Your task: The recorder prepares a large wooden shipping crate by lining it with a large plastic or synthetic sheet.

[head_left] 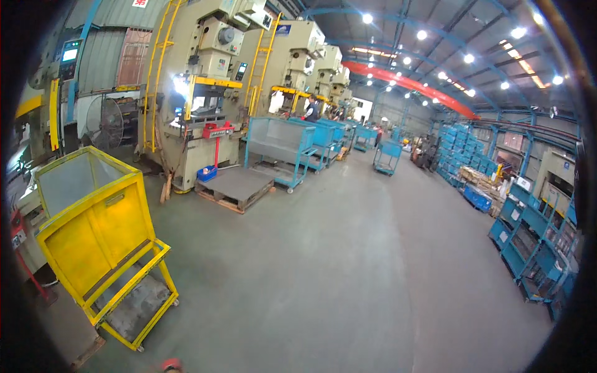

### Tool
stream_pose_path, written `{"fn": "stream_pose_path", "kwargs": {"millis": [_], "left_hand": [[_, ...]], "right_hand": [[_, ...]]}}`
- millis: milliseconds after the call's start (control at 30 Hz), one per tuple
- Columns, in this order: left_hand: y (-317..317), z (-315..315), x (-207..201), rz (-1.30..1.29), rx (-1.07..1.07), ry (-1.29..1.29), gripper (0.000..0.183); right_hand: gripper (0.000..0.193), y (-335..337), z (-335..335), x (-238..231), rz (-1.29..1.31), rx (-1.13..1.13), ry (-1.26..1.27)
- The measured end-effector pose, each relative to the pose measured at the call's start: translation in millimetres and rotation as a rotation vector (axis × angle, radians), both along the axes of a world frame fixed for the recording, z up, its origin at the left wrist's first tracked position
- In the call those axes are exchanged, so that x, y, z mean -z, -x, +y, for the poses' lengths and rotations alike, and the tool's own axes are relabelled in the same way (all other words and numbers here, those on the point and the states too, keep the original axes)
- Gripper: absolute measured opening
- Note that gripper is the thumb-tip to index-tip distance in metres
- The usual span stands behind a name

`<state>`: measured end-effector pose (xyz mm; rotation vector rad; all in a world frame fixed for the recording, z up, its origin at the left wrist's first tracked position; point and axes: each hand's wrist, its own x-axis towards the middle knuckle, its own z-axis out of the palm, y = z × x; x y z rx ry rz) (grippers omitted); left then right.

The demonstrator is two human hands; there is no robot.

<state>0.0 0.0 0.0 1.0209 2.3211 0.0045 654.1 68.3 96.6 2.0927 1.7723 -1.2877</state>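
Neither of my hands shows in the head view. A small red rounded thing (171,365) pokes in at the lower edge; too little of it shows to tell what it is. Nearest to me on the left stands a yellow wheeled metal cart (102,242) with a deep bin on top and a low open frame below. Its bin looks bare inside as far as the opening shows.
Large beige presses (205,143) with yellow ladders line the left side. Before them lie a wooden pallet (233,186) and blue wheeled carts (280,143). A person (311,109) stands farther back. Another blue cart (388,155) stands mid-aisle; blue racks (528,236) stand right.
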Motion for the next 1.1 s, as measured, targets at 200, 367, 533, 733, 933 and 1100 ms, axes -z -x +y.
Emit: {"fn": "stream_pose_path", "kwargs": {"millis": [200,367,533,733,933,1100], "left_hand": [[-359.9,381.5,-133.1,-0.806,0.243,-0.144,0.067],[-540.9,569.0,-199.0,-0.809,0.771,-0.209,0.068],[-540.2,688.7,-123.1,-0.526,0.769,-0.220,0.062],[-417.9,695.8,-50.1,-0.172,0.327,0.266,0.053],[-416.3,761.3,-57.3,-0.162,0.090,0.452,0.058],[-492.1,979.9,-38.5,-0.182,0.162,0.406,0.062]], "right_hand": [[0.070,-121.2,51.4,0.0,-0.112,0.255,0.225],[0.071,-182.4,131.1,28.0,-0.103,0.352,0.330],[0.072,-255.9,299.5,38.9,-0.096,0.352,0.326],[0.074,-348.6,622.7,36.6,-0.028,0.244,0.007],[0.084,-321.8,965.4,-31.7,0.349,0.417,-0.263],[0.078,-382.4,1064.0,13.0,0.269,0.338,-0.208]]}}
